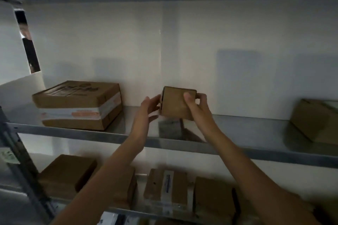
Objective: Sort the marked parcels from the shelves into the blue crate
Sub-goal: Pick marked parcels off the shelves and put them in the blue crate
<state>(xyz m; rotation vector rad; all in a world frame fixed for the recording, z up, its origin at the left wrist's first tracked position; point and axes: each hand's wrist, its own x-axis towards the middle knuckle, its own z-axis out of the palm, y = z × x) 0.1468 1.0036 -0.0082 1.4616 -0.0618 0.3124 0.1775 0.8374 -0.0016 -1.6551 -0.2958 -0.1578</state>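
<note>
Down at the bottom of my view, the lower shelf [128,212] carries a row of brown parcels, one with a white label strip [168,184] on it, all untouched under my forearms. Moving up, both arms reach to the middle shelf [237,150]. My right hand [196,105] has the small cardboard parcel [176,104] lifted just clear of the shelf surface: thumb across its near face, fingers curled round the far right edge. My left hand [149,108] is at the parcel's left side, fingers fairly straight and slightly spread, tips touching or almost touching, I can't say which. So the box sits between my palms, roughly cube-like, with the right hand carrying it. I see no mark on this face, so I'd turn it next. Further left sits a stack of two flat boxes [78,105], far right another carton [316,120]. The blue crate isn't in view.
</note>
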